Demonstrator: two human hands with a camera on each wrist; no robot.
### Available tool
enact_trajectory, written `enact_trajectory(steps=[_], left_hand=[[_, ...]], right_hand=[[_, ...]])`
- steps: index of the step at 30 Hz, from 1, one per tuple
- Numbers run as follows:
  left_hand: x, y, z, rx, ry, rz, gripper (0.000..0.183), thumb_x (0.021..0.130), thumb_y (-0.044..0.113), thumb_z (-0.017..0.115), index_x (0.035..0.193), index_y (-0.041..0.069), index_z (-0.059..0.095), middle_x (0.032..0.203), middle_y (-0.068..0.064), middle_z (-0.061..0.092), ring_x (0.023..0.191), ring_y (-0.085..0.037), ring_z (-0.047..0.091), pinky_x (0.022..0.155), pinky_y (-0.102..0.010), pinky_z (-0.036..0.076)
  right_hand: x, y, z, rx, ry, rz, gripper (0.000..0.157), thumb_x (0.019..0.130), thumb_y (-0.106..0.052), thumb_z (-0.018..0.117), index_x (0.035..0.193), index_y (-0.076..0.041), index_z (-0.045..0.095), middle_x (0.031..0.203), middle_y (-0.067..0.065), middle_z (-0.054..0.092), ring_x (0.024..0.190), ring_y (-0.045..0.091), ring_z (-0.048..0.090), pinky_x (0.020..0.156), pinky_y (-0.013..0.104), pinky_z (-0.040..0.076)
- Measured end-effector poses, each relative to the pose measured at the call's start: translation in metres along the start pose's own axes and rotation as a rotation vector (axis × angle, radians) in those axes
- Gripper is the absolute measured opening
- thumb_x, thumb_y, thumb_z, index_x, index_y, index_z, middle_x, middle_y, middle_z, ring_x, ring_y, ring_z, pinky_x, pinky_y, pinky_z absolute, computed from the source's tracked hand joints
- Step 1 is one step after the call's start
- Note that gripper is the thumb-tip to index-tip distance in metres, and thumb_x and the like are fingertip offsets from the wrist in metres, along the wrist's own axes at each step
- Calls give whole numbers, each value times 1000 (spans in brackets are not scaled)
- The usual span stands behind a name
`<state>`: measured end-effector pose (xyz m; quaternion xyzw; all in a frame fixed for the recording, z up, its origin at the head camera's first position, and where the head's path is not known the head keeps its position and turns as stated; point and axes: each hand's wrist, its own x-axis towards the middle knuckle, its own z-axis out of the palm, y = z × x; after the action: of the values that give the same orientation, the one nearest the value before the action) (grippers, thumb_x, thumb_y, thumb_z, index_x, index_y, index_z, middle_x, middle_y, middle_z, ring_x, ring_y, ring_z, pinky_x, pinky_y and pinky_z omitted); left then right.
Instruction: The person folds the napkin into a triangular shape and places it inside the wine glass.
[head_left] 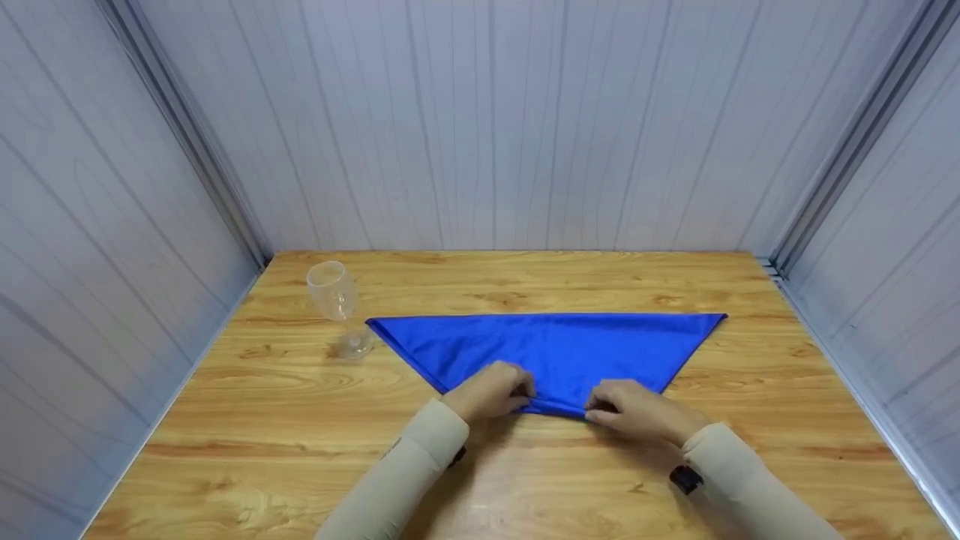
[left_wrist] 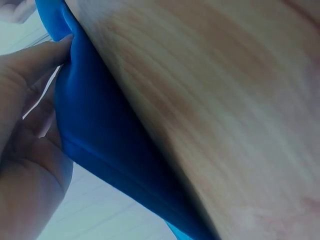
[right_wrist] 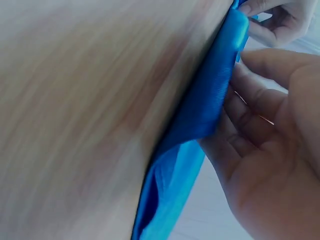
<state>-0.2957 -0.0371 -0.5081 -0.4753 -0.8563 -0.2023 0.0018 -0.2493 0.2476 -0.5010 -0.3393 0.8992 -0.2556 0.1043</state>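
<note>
A blue cloth (head_left: 577, 349) lies on the wooden table, its long straight edge at the back and a pointed corner at each end. Its shorter near edge is folded into a narrow band between the hands. My left hand (head_left: 495, 390) pinches the left part of that band, thumb on the fabric in the left wrist view. At the band's right part my right hand (head_left: 637, 409) pinches the cloth between thumb and curled fingers. In the right wrist view the folded layer (right_wrist: 205, 95) stands up against the fingers, with a loose flap below.
A clear stemmed glass (head_left: 334, 296) stands upright on the table, just left of the cloth's left corner. The wooden table (head_left: 285, 442) is closed in by white panels (head_left: 480, 127) at the back and both sides.
</note>
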Motion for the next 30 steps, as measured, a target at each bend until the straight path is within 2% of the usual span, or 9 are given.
enact_trajectory(steps=[5,10,13,18,21,25,30], left_hand=[[-1,0,1,-2,11,-3,4,90,4,74,94,5,74,91,-5,73,87,-17,68,77,-24,53],[-1,-1,3,-1,12,-10,5,90,4,74,94,6,75,92,-4,73,86,-15,68,76,-22,53],[-2,-1,4,-5,6,-19,5,90,5,74,95,6,75,92,-4,73,85,-14,67,76,-21,52],[-2,-2,4,-38,-6,-47,5,91,6,74,96,6,74,93,-4,73,86,-14,67,77,-22,52],[-3,-4,3,-56,-6,-58,7,91,6,73,97,6,75,94,-4,73,87,-15,67,77,-22,52],[-4,-7,1,-113,-7,-89,9,92,7,72,100,5,75,95,-6,73,88,-18,68,78,-25,53],[-3,-9,0,-194,-33,-169,9,93,9,72,100,6,76,94,-5,74,89,-17,68,78,-25,53]], right_hand=[[-4,-3,2,-94,-2,-32,17,96,-24,69,106,-10,71,100,-3,61,92,15,58,80,37,52],[-3,-7,7,-248,60,-81,11,92,-19,75,99,-10,71,94,-2,60,87,15,56,75,36,52],[-1,-7,8,-288,82,-99,8,91,-15,75,95,-11,70,91,-2,60,84,16,57,72,35,52],[2,-5,7,-254,85,-119,3,95,-12,69,94,-9,68,89,-1,63,82,16,60,72,37,53],[4,0,5,-196,79,-105,5,98,-12,65,95,-10,68,89,-3,64,82,14,61,72,37,53],[8,7,0,-86,77,-50,5,101,-12,61,98,-9,64,89,-4,63,81,12,61,70,35,52],[15,12,-6,-1,43,-6,4,102,-11,59,99,-9,59,86,-4,61,76,10,57,66,31,49]])
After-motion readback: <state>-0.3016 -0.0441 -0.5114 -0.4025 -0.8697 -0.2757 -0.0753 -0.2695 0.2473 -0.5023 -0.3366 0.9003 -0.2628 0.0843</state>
